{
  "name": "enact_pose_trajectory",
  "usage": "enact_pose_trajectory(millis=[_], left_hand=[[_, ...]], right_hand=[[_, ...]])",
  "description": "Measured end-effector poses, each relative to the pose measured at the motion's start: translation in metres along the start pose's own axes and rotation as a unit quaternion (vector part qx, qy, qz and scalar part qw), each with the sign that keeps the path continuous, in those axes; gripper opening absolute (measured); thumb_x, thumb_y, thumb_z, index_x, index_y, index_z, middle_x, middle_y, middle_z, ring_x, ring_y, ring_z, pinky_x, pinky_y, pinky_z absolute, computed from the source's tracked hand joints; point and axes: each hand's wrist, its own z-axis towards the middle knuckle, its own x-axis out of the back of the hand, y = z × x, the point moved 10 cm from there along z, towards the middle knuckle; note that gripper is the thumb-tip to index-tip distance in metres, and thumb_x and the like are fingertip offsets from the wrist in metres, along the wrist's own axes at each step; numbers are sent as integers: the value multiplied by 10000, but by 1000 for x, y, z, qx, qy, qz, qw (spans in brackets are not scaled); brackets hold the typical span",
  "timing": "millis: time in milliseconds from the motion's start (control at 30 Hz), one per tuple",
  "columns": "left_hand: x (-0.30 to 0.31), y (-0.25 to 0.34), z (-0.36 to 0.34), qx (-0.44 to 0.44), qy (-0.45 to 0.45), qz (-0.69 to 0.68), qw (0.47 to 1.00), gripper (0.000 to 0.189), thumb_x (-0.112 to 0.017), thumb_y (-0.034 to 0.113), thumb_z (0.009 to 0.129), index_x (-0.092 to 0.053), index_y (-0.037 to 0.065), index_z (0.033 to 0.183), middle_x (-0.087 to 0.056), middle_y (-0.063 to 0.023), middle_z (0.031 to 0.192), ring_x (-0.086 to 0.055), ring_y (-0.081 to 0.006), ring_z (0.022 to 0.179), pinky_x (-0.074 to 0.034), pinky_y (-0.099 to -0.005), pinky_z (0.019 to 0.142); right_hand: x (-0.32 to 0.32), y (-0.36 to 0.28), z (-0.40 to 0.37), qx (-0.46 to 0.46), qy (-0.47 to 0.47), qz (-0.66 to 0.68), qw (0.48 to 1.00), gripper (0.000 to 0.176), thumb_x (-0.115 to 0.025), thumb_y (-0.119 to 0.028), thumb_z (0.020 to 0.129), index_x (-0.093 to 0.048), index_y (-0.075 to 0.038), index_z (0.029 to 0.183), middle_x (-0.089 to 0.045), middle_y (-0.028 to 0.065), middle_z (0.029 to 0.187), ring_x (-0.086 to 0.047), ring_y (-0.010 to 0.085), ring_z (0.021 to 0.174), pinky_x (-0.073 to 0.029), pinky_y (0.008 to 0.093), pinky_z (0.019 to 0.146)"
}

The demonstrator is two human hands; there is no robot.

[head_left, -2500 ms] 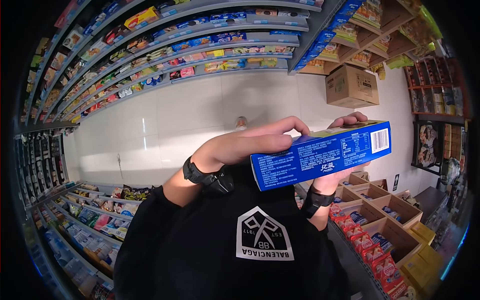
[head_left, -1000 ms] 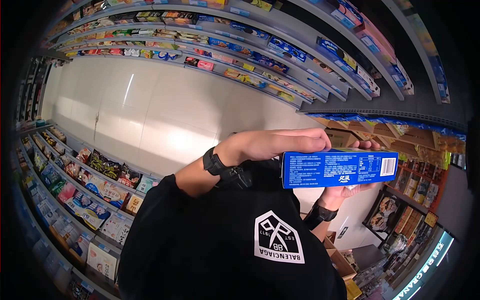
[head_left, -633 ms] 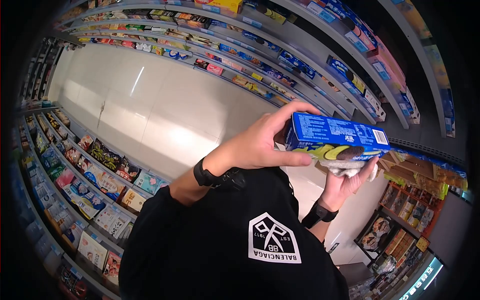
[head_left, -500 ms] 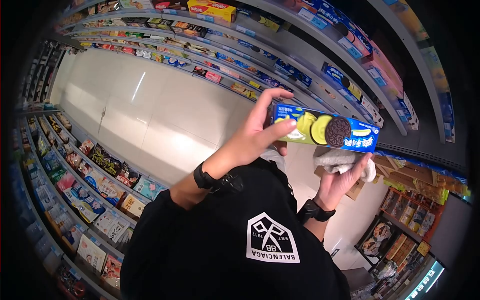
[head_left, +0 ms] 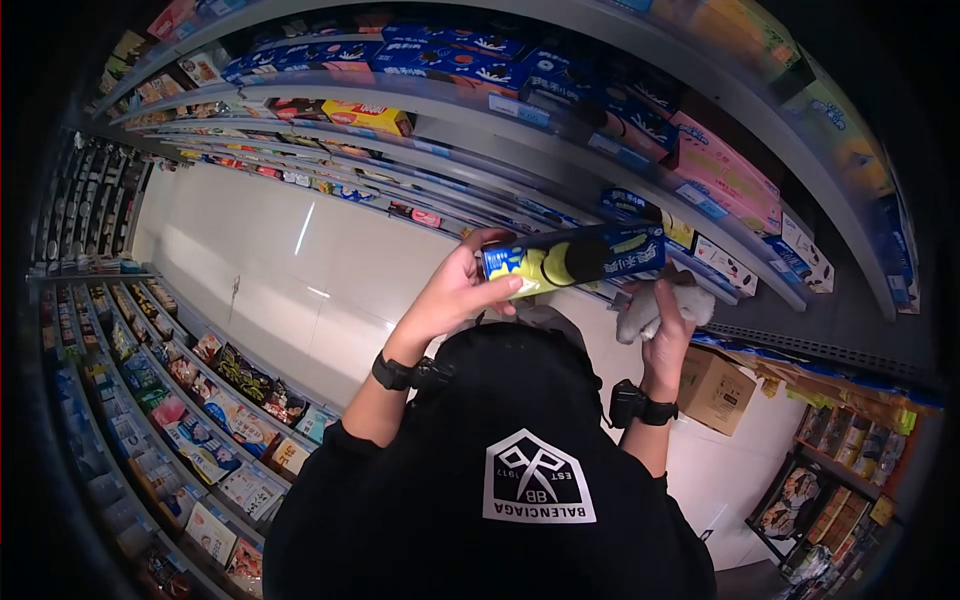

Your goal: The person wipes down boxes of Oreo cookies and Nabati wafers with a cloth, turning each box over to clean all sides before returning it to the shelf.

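My left hand grips the left end of a long blue and green cookie box, thumb across its near side. The box lies nearly level, its right end slightly higher, with dark cookies and pale green slices printed on it. My right hand is closed on a crumpled white cloth, just below the box's right end. Whether its fingertips touch the box I cannot tell.
Shelves of boxed snacks curve across the top and right. More shelves with packets line the left. A cardboard box stands on the pale floor at lower right.
The view has tilted, showing more upper shelves. Both hands appear lower and the cookie box further left, its right end now raised. My right hand's fingers have moved from the box's edge toward the cloth.
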Motion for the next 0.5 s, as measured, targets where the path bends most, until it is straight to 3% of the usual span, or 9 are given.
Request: enact_pose_trajectory(millis=[33,67,100,167,200,300,333,500], left_hand=[[-5,10,6,-41,-1,163,986,562,-792,222,876,-550,-94,1273,-715,-210,1002,-730,-199,743,-606,-282,670],[-6,12,13,-29,10,269,963,684,-861,129,772,-545,-62,1347,-714,-208,1130,-752,-255,902,-603,-323,844],[-5,5,21,-32,9,273,961,684,-861,129,772,-545,-62,1347,-714,-208,1130,-752,-255,902,-603,-323,844],[-20,12,31,-206,-30,414,886,638,-845,101,739,-616,35,1331,-691,-179,1250,-710,-305,1094,-567,-365,960],[-27,12,37,-198,-36,407,891,595,-801,-10,711,-682,119,1280,-645,-139,1344,-631,-325,1233,-552,-378,1000],[-42,9,50,-215,-69,450,864,620,-758,-110,699,-691,126,1268,-603,-130,1394,-603,-323,1266,-559,-372,997],[-39,3,55,-224,-70,458,858,714,-656,-174,660,-685,176,1282,-557,-109,1432,-571,-340,1286,-561,-387,970],[-51,3,82,-271,-62,425,862,684,-709,-187,646,-672,119,1256,-577,-127,1384,-574,-361,1269,-543,-395,1015]], right_hand=[[1,7,7,-21,-17,2,1000,510,-679,-113,920,-496,14,1379,-580,162,1404,-704,245,888,-585,323,712],[2,16,13,-42,-34,5,999,478,-670,-103,925,-505,12,1359,-577,167,1414,-715,252,836,-591,325,681],[10,26,19,-52,-13,7,999,416,-661,-104,935,-524,-4,1315,-638,155,1299,-721,253,826,-597,329,636],[26,52,34,-103,2,16,995,366,-657,-121,947,-539,-23,1279,-675,134,1134,-713,237,800,-597,329,641],[40,66,39,-117,29,1,993,343,-642,-200,973,-545,-32,1255,-668,135,970,-693,242,771,-570,355,644],[45,92,54,-154,10,56,986,337,-647,-211,971,-557,-25,1237,-665,128,954,-683,232,751,-564,352,669],[43,88,55,-161,6,58,985,332,-650,-222,971,-576,-11,1216,-664,119,940,-677,220,757,-556,344,693],[45,75,71,-127,19,100,987,303,-687,-110,931,-600,-16,1205,-679,101,979,-678,202,748,-549,321,670]])
